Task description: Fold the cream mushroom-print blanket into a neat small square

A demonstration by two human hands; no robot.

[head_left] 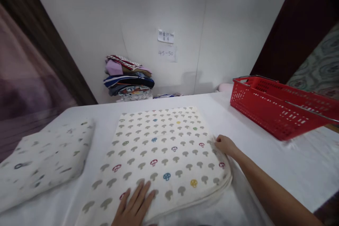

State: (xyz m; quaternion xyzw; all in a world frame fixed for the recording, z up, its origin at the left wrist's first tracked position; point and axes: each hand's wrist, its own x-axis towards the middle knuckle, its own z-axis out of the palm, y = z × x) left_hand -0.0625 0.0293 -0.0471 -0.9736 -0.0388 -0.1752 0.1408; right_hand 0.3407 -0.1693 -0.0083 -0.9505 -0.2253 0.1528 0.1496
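A folded white cloth with a mushroom print [161,152] lies flat in the middle of the white table [265,148]. My left hand [135,204] rests flat on its near edge, fingers stretched out and slightly apart. My right hand [225,144] touches the cloth's right edge, with its fingers curled against the folded layers; whether it pinches them I cannot make out.
A second folded mushroom-print cloth [42,159] lies at the left of the table. A red plastic basket [280,107] stands at the right. A stack of folded clothes [128,79] sits against the white wall at the back, below paper notes [166,44].
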